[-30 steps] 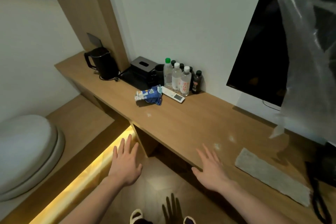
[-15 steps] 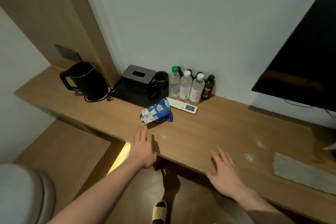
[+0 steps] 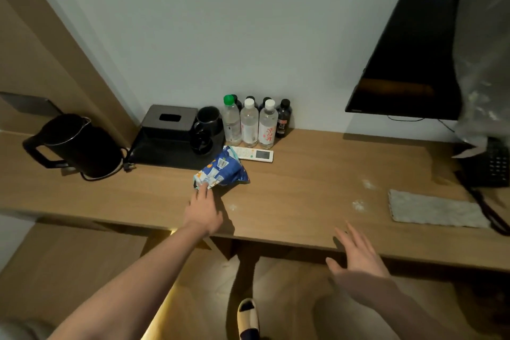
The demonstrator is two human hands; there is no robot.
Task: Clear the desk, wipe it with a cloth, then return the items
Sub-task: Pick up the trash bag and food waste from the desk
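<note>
A blue snack bag (image 3: 222, 171) lies on the wooden desk (image 3: 303, 190). My left hand (image 3: 202, 208) stretches over the desk with its fingertips touching the bag's near end, fingers straight. My right hand (image 3: 357, 252) hovers at the desk's front edge, fingers spread, holding nothing. A grey cloth (image 3: 436, 208) lies flat on the desk at the right. Behind the bag are a white remote (image 3: 252, 154), several bottles (image 3: 249, 123), a black mug (image 3: 208, 120), a black tissue box (image 3: 169, 121) on a black tray, and a black kettle (image 3: 73, 143) at the left. White dust spots (image 3: 358, 205) mark the desk.
A wall-mounted TV (image 3: 408, 58) hangs at the upper right, with a clear plastic bag (image 3: 485, 63) hanging in front of it. A black telephone (image 3: 489, 165) with a cord sits at the desk's far right. Below the desk are floor and my slipper (image 3: 248, 317).
My left hand has reached forward over the desk and now touches the snack bag. The view has shifted closer to the desk. My right hand stays near the front edge.
</note>
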